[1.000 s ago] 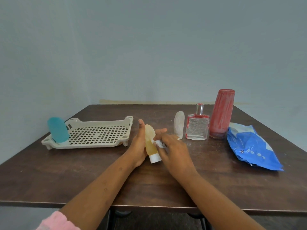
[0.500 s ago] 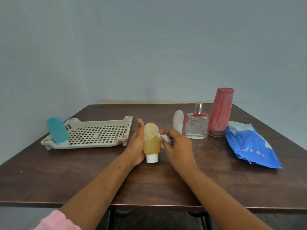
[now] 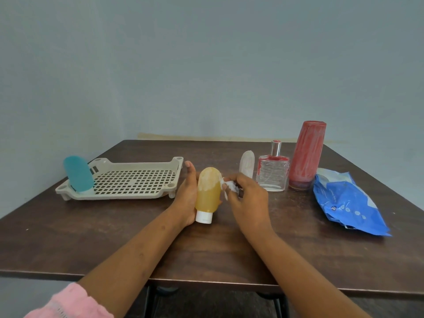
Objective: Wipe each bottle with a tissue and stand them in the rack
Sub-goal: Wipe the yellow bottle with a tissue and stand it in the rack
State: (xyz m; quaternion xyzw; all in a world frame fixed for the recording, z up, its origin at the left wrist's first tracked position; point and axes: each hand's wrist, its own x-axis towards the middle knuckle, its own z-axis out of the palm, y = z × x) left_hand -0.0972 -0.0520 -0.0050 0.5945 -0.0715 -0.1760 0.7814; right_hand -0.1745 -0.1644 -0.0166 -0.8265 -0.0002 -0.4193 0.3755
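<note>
The left hand (image 3: 186, 196) grips the amber squeeze bottle (image 3: 207, 193) from behind, cap down over the table (image 3: 114, 237). The hold seems meant to steady it and bare the whitish smear on its upper half. The right hand (image 3: 250, 199) pinches a wadded tissue (image 3: 229, 186) against the bottle's right shoulder. One teal bottle (image 3: 78, 177) stands in the rack (image 3: 128, 180); the white bottle (image 3: 247, 166), perfume bottle (image 3: 273, 174) and red bottle (image 3: 306, 154) wait beside the blue tissue packet (image 3: 344, 200) — likely queued within reach.

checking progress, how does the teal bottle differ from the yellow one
The teal bottle stands in the rack; the yellow bottle is held in the left hand. Teal looks clean; yellow has white smears up top. Both are rounded, cap down.
</note>
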